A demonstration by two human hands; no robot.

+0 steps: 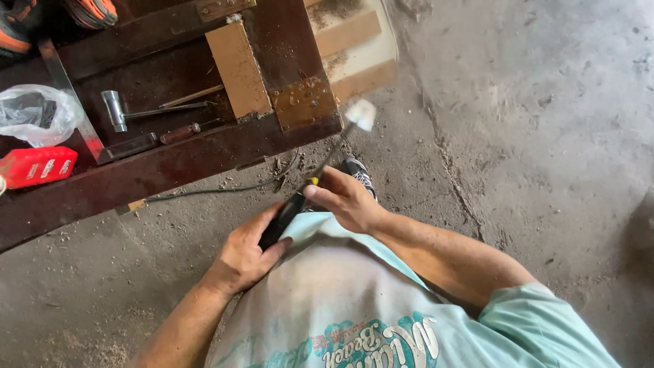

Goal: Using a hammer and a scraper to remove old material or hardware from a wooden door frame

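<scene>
Quite a bit here is hard to read. The tool (320, 170) both hands are on is a long thin thing with a black handle, a bit of yellow where the handle ends, and a dark shaft. Its far tip is a pale blurry blob right at the edge of the desk (170, 170), so I can't tell what kind of tip it has. It's held out in front of the belly, over the floor (531, 123), angled up toward the desk corner.

The left hand (248, 255) is wrapped shut around the black handle, thumb on top. The right hand (344, 197) is closed in a pinch further up, right at the yellow bit, fingers curled over the shaft. The hands hide most of the handle.

One shoe (360, 174) just peeks out past the right hand; the rest is hidden.

On the dark wood desk: a small hammer (129, 112) with a shiny head, and a screwdriver (184, 131) with a reddish-brown handle just below it. At the left edge there's a flat red package (37, 165) with pale label patches, too small to make out, and above it a crumpled clear plastic bag (34, 112) with something dark inside that I can't identify. Something orange and black (92, 10) is cut off at the top edge.
</scene>
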